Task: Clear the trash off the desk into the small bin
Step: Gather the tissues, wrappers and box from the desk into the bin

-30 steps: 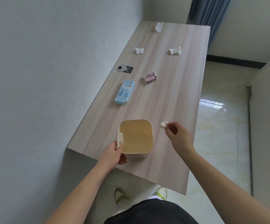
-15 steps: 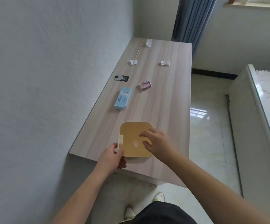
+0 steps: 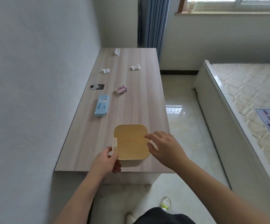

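A small yellow bin [image 3: 131, 141] stands near the front edge of the wooden desk [image 3: 136, 101]. My left hand [image 3: 106, 162] grips the bin's left rim by its white tab. Just over the bin's right rim hovers my right hand [image 3: 163, 147], fingers apart and holding nothing. Farther along the desk lie a blue carton [image 3: 102, 105], a pink wrapper [image 3: 121, 90], three crumpled white tissues [image 3: 135, 67] [image 3: 106, 71] [image 3: 117, 51] and a thin wooden stick [image 3: 108, 62].
A wall runs along the desk's left side. A black-and-white tag [image 3: 97, 86] lies near it. To the right are a tiled floor [image 3: 182, 120] and a bed with a bare mattress [image 3: 247, 101]. A blue curtain [image 3: 152, 21] hangs behind the desk.
My right hand carried a small white scrap from the desk over the bin, let it go, and now draws back empty at the right rim. The camera has tilted up.
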`<state>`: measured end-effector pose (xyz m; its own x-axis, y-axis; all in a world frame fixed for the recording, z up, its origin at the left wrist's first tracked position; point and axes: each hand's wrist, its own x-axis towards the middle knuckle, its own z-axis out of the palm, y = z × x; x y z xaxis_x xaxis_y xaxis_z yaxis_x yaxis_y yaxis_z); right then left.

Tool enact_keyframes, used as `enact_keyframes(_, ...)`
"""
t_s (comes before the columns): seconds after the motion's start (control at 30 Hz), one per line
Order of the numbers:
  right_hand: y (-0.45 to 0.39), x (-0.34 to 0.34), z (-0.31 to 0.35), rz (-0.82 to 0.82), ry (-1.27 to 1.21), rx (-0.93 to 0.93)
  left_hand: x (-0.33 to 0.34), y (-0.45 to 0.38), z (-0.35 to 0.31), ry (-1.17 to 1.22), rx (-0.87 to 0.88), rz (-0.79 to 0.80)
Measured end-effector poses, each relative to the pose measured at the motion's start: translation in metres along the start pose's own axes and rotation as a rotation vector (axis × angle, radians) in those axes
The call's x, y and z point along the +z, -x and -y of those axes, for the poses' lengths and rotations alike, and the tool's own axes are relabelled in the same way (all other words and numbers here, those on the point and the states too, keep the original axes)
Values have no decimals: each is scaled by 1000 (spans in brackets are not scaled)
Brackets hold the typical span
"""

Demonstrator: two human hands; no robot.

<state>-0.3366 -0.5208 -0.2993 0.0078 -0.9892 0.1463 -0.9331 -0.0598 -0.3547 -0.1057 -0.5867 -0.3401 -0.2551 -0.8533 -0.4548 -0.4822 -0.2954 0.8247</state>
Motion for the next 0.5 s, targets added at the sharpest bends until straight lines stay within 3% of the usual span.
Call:
enact_keyframes(0.27, 52, -38, -73, -27, 155, 175, 65, -14, -36, -83, 54, 81)
enact_keyframes(0.5, 96, -80, -167, -26, 196, 294, 161, -23, -87, -28, 16, 160)
